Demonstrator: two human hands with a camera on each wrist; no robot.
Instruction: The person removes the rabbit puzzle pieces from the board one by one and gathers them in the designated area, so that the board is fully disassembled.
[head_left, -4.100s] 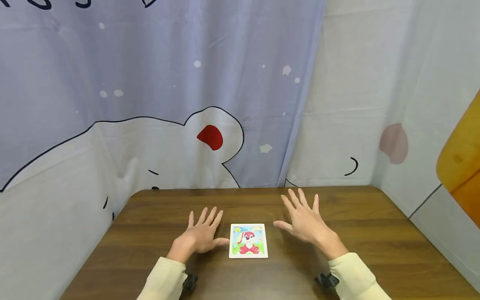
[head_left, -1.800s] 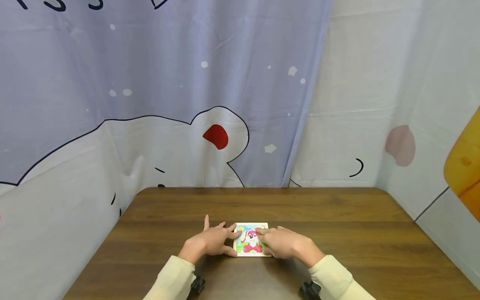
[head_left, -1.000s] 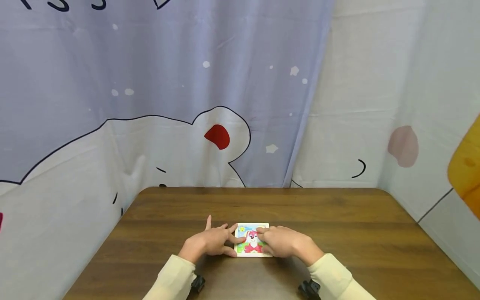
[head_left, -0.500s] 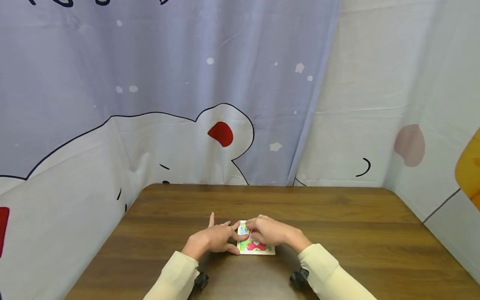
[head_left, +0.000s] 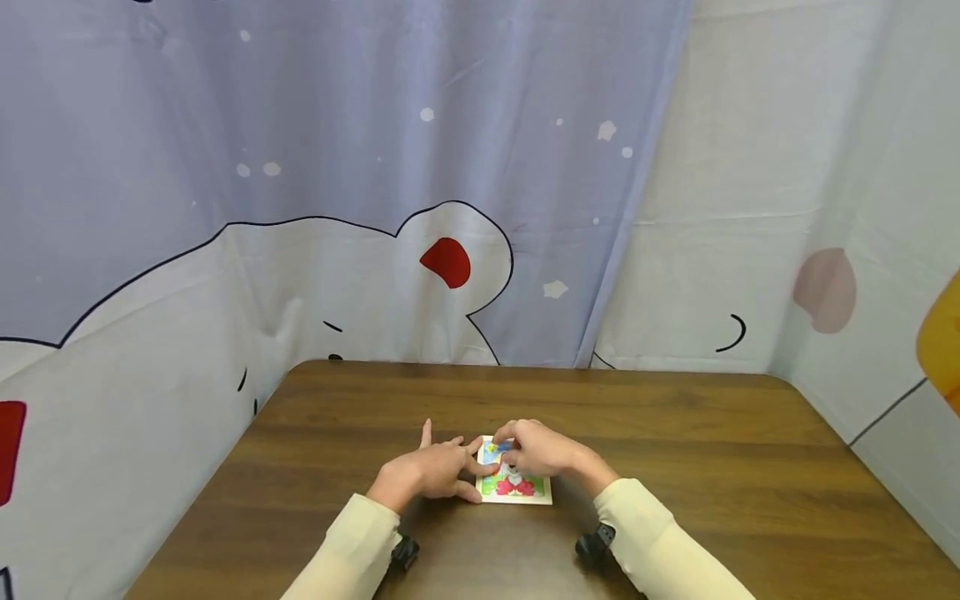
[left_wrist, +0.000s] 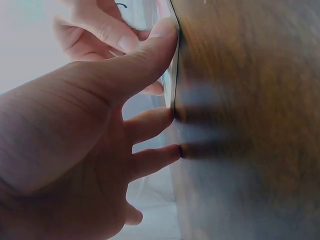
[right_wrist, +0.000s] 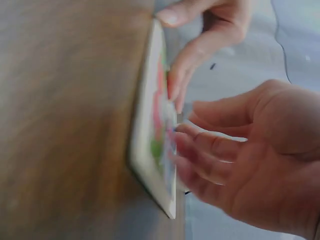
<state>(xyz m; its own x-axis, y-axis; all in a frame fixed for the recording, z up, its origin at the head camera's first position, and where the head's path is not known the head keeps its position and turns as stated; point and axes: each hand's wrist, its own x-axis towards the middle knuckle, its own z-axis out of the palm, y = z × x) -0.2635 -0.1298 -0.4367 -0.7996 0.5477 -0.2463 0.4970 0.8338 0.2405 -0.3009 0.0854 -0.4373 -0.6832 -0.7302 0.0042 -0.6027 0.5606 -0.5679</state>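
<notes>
A small square picture board (head_left: 523, 489) with a pale rim and a pink cartoon rabbit lies flat on the wooden table. My left hand (head_left: 433, 471) is at its left side, fingers spread. The thumb touches the near left corner and the index finger reaches onto the picture; other fingertips touch the board's edge and the table. My right hand (head_left: 543, 450) arches over the upper part, bent fingertips at the picture near the yellow flower. Its thumb stands apart from the index finger. The right wrist view is blurred there, and part of the rabbit is hidden under the fingers.
The brown wooden table (head_left: 360, 400) extends all round the board. Behind it and at the sides hangs a printed curtain (head_left: 337, 125). A small black device (head_left: 595, 546) is on the right wrist, and another black device (head_left: 406, 552) on the left.
Both hands came down from open above the table to the board. The right hand then slid from the board's right side leftward to its upper left part. The left hand has stayed in place.
</notes>
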